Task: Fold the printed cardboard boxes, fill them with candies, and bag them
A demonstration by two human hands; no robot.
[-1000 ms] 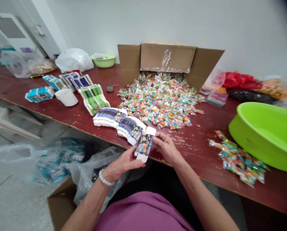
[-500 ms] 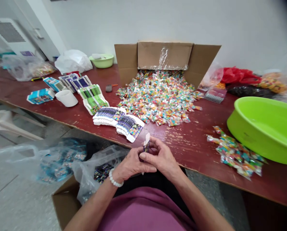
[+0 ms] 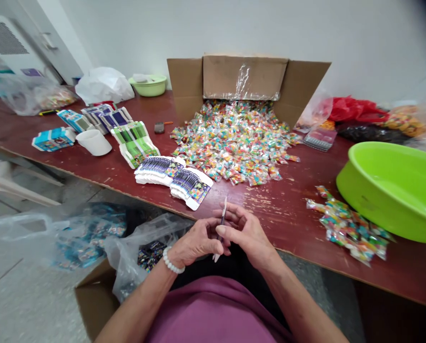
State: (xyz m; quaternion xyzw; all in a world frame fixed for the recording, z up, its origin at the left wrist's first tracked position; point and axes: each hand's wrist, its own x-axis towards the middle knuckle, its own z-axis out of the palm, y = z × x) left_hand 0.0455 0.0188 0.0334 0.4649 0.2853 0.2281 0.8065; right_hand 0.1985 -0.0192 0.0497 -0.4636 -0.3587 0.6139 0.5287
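Note:
Between my two hands, just off the table's front edge, is a thin purple carton (image 3: 223,218) with white flaps, seen nearly edge-on. My left hand (image 3: 195,242) has its thumb and fingers closed about the carton's left side. On the other side, my right hand (image 3: 248,234) pinches it with the thumb in front and the fingers behind. Its lower white flap sticks out below the fingers. Flat purple cartons (image 3: 191,186) lie fanned in overlapping rows on the table, just beyond my left hand.
A heap of wrapped candies (image 3: 234,143) spills from a cardboard box (image 3: 245,78). At right are a green basin (image 3: 373,190) and a smaller candy pile (image 3: 352,226). Green cartons (image 3: 136,143) and a white cup (image 3: 94,143) stand left. A plastic bag (image 3: 127,257) of dark packets hangs below the edge.
The carton has turned from showing some of its printed face to nearly edge-on. My hands have shifted slightly around it, and the left thumb has drawn back left. The view has moved a little.

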